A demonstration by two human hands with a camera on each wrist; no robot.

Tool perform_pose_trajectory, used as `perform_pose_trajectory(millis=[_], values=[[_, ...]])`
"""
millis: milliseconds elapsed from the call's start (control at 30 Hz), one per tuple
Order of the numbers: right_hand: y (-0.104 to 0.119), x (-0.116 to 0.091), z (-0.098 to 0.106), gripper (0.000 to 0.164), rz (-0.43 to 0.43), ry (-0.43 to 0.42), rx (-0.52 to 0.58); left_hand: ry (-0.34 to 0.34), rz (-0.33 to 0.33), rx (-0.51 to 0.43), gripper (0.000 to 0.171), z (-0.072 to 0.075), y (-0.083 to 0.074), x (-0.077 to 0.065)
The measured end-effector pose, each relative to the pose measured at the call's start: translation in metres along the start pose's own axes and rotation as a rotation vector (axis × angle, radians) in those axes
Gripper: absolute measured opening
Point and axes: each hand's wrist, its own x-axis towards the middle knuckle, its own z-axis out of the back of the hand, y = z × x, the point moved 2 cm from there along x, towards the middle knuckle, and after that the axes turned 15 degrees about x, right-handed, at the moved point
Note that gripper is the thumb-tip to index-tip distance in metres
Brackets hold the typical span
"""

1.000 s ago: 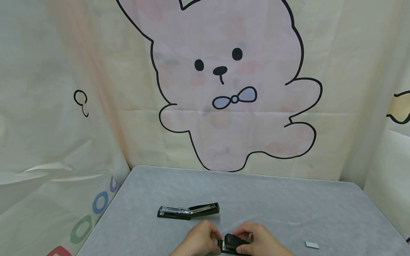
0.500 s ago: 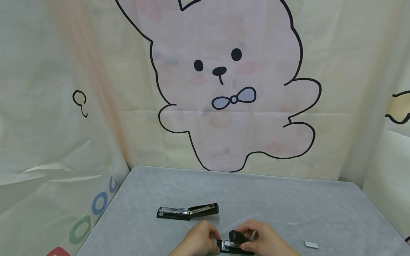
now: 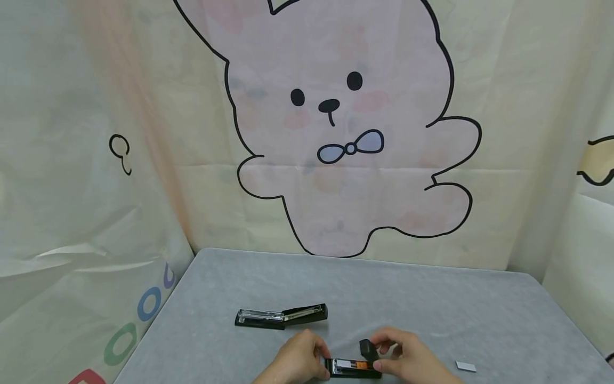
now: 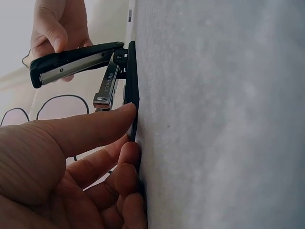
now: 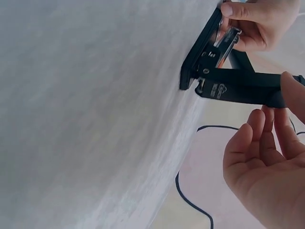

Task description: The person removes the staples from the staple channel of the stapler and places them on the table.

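Observation:
A black stapler (image 3: 352,369) lies on the table near the front edge, its top cover (image 5: 238,87) swung up from the base. Between cover and base the metal staple magazine (image 4: 107,82) shows, tilted up from the base, with an orange part visible in the head view. My left hand (image 3: 298,358) pinches the front end of the base between thumb and fingers. The raised cover is held by my right hand (image 3: 408,356), thumb on one side and fingers on the other.
Farther back on the table (image 3: 408,298), a second black stapler (image 3: 282,317) lies unfolded. To the right of my right hand is a small strip of staples (image 3: 466,367). A curtain with a cartoon animal (image 3: 350,202) hangs behind the table.
My right hand has moved right and slightly up, swinging the cover farther back and exposing the magazine with its orange part. My left hand has stayed on the base.

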Motion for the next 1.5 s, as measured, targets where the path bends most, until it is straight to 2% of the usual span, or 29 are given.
perform_pose_trajectory(millis=[233,433,567,667,767,867,1033,1100,1167,1267,1333,1400,1500], values=[[-0.001,-0.01,0.012,0.033,-0.053,-0.059,-0.026,0.008,0.003,0.001,0.023,0.0,0.0,0.0],[-0.004,-0.019,0.023,0.035,-0.011,-0.039,-0.007,0.009,0.008,0.005,0.023,0.001,-0.001,0.0],[-0.005,-0.025,0.029,0.04,-0.064,-0.034,0.04,0.006,0.005,0.0,0.023,0.001,-0.001,-0.001],[-0.006,-0.029,0.034,0.041,-0.117,-0.053,0.041,0.003,-0.001,-0.002,0.024,0.001,-0.001,-0.001],[-0.011,-0.032,0.041,0.04,-0.136,-0.052,0.033,0.006,0.001,-0.007,0.023,0.001,-0.001,-0.001],[-0.038,-0.034,0.059,0.037,-0.131,-0.034,0.008,0.008,0.002,-0.008,0.023,0.001,0.0,-0.001],[-0.114,-0.035,0.102,0.033,-0.162,-0.006,0.025,0.009,0.01,-0.011,0.023,0.0,0.0,0.0],[-0.116,-0.038,0.104,0.032,-0.152,0.006,0.031,0.016,0.016,-0.013,0.023,0.0,0.001,0.0],[-0.094,-0.043,0.093,0.032,-0.129,0.02,0.01,0.024,0.022,-0.019,0.023,0.0,0.001,0.0],[-0.049,-0.05,0.069,0.034,-0.101,0.035,-0.007,0.022,0.005,-0.024,0.022,0.0,0.001,-0.001],[-0.036,-0.052,0.063,0.036,-0.094,0.045,-0.011,0.015,-0.01,-0.025,0.022,-0.001,0.001,-0.001],[-0.039,-0.053,0.065,0.036,-0.096,0.051,-0.008,0.006,-0.029,-0.021,0.022,-0.001,0.001,-0.002],[-0.065,-0.052,0.077,0.035,-0.107,0.056,-0.003,0.002,-0.033,-0.022,0.022,-0.001,0.0,-0.003]])
